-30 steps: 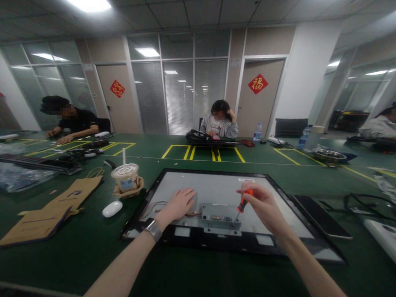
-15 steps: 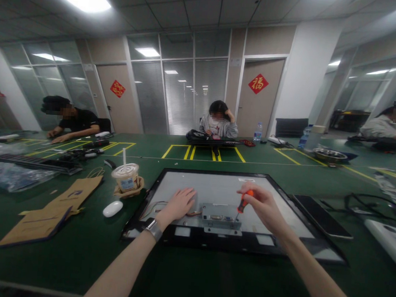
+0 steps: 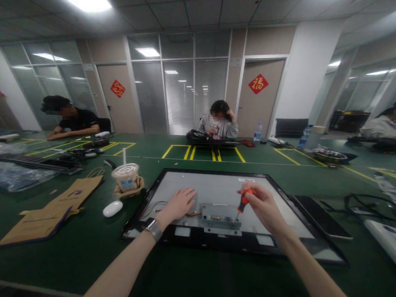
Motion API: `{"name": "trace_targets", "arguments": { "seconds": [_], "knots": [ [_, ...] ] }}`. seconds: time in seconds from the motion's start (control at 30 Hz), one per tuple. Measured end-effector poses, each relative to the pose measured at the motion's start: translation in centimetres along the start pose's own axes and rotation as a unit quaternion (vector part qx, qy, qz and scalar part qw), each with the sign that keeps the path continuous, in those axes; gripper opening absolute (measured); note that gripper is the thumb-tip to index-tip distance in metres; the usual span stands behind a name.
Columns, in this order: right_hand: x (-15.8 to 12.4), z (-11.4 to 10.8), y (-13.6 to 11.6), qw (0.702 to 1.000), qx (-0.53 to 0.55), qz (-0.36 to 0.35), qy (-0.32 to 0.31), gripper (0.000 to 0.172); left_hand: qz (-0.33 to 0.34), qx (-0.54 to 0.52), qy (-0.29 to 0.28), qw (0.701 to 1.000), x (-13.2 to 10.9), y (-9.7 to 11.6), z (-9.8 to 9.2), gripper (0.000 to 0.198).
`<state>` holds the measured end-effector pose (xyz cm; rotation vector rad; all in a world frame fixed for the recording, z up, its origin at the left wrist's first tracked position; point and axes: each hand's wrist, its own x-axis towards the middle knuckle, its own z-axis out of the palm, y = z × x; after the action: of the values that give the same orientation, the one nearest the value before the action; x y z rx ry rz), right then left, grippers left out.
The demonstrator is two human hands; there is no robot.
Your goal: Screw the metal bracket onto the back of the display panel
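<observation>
Green table [image 3: 202, 280] bears a panel [image 3: 215, 186], door [image 3: 259, 108] beyond it. Left hand [image 3: 179, 204], fingers extended, rests on panel; right hand [image 3: 266, 206] pinches screwdriver [image 3: 242, 204]

Green tabletop [image 3: 189, 279]: lidded cup [image 3: 125, 179] with straw [image 3: 124, 156], seated in cardboard holder [image 3: 140, 187]; white oval object [image 3: 113, 209] nearby; brown paper bag [image 3: 53, 213] lying flat.

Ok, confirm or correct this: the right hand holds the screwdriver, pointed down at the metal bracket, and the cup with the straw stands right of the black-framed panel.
Not quite: the head view shows the cup with the straw left of the black-framed panel, not right. The right hand does hold the screwdriver, pointed down at the metal bracket.
</observation>
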<state>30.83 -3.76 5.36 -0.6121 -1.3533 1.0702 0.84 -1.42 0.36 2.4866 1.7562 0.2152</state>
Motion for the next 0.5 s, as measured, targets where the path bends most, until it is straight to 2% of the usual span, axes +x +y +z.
{"name": "trace_targets", "arguments": {
  "seconds": [0.23, 0.37, 0.5],
  "knots": [
    [-0.03, 0.18, -0.15, 1.000, -0.005, 0.007, -0.006, 0.032, 0.001, -0.001, -0.001, 1.000, 0.09, -0.16, 0.16, 0.049],
    [-0.12, 0.30, -0.16, 0.999, 0.018, 0.002, -0.028, 0.027, 0.004, -0.003, 0.003, 1.000, 0.12, -0.30, 0.33, 0.049],
    [-0.04, 0.11, 0.13, 1.000, 0.013, -0.007, -0.015, 0.025, 0.006, -0.004, 0.007, 1.000, 0.14, -0.37, 0.39, 0.049]
  ]
}}
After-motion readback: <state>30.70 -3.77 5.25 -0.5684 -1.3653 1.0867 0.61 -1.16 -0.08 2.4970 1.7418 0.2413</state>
